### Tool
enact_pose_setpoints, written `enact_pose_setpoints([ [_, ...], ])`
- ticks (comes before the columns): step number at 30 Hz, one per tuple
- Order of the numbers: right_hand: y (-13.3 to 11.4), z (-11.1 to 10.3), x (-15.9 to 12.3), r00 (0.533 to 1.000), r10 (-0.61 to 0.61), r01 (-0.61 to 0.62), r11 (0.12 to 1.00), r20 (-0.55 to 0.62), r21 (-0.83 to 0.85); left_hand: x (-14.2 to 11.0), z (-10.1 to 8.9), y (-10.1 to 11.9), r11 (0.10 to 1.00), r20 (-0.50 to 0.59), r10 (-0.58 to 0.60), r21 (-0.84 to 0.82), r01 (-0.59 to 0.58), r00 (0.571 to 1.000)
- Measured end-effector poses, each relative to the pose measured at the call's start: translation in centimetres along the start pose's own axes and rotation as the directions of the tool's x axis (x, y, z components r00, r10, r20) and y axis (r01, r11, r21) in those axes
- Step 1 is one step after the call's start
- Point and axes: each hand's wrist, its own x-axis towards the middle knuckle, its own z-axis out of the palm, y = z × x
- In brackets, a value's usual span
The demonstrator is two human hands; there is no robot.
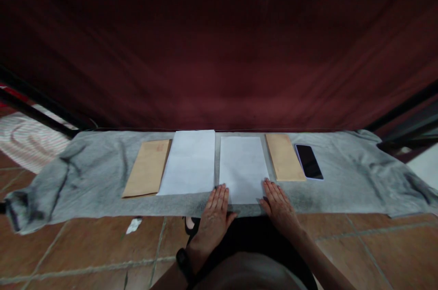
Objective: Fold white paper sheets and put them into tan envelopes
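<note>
A white sheet of paper [242, 166] lies flat on the grey cloth in front of me. My left hand [216, 210] rests flat at its lower left corner, fingers stretched out and pointing away from me. At the lower right edge of the same sheet lies my right hand [278, 201], palm down with fingers extended. Neither hand grips anything. Left of this sheet is a larger white stack of paper [190, 162], close to my left fingertips. A brown envelope [285, 157] lies just beyond my right fingers.
Brown envelopes [148, 166] lie at the left, partly beside the white stack. A phone [309, 162] rests right of the single envelope. The grey cloth [96, 171] covers a narrow surface, with a dark red panel [219, 52] rising behind it. Tiled floor [96, 249] shows below.
</note>
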Motion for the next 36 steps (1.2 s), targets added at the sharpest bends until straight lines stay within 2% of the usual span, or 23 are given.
enact_pose_setpoints([
  [4, -1.5, -0.4, 0.8, 1.000, 0.004, -0.005, 0.999, 0.026, 0.042, 1.1, -0.2, 1.9, 0.998, 0.028, 0.061, -0.026, -0.061, 0.998],
  [9, -3.3, -0.3, 1.6, 0.987, -0.124, 0.112, 0.988, 0.100, 0.109, 2.6, 0.6, 3.8, 0.984, 0.069, 0.151, -0.103, -0.143, 0.986],
  [13, -3.1, -0.1, 0.9, 0.986, -0.141, 0.132, 0.987, 0.094, 0.092, 2.5, 1.0, 3.1, 0.980, 0.099, 0.183, -0.092, -0.174, 0.978],
  [20, -1.8, -0.7, -0.3, 0.986, -0.136, 0.127, 0.987, 0.092, 0.095, 1.8, 0.2, 1.7, 0.975, 0.118, 0.216, -0.072, -0.209, 0.969],
  [27, -0.2, -1.2, -1.5, 0.988, -0.110, 0.100, 0.990, 0.106, 0.098, 1.2, 0.0, 1.0, 0.980, 0.134, 0.188, -0.099, -0.175, 0.973],
  [36, 1.7, -0.8, -2.7, 0.993, -0.083, 0.072, 0.989, 0.079, 0.132, 0.3, -0.8, 0.1, 0.986, 0.142, 0.142, -0.109, -0.127, 0.980],
])
